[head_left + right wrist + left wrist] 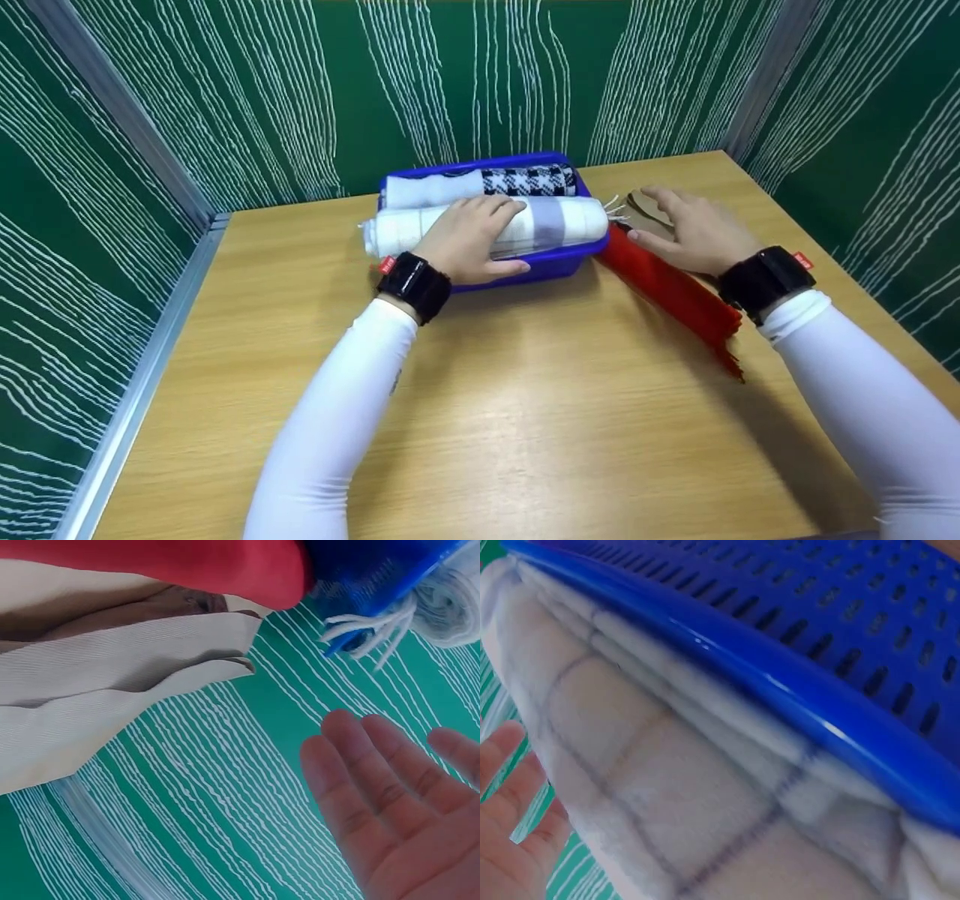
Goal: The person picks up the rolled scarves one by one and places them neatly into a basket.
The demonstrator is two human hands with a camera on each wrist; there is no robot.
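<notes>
Green walls [450, 82] with white wavy lines enclose a wooden table [480, 435], and a blue basket [559, 264] stands near its far edge. Across the basket's near rim lies a checked roll [551, 221]. Over it lies the person's left hand [472, 236], fingers loosely extended, gripping nothing; how firmly it presses, one cannot tell. Toward the table's right edge, the right hand [697, 232] hovers with its fingers spread and empty above a red cloth [667, 289], which slants from the basket's end, and a beige cloth [135, 652] beside it.

The checked roll sits high, so it might tip over the rim or unwind if pressed unevenly. Its loose fringe [617, 210] could snag near the red cloth, and lifting one cloth could drag the other.

Counted: one basket, one checked roll, one red cloth, one beige cloth, two hands. Behind, white fabric [435, 190] and houndstooth fabric [529, 180] may be one roll or two.
</notes>
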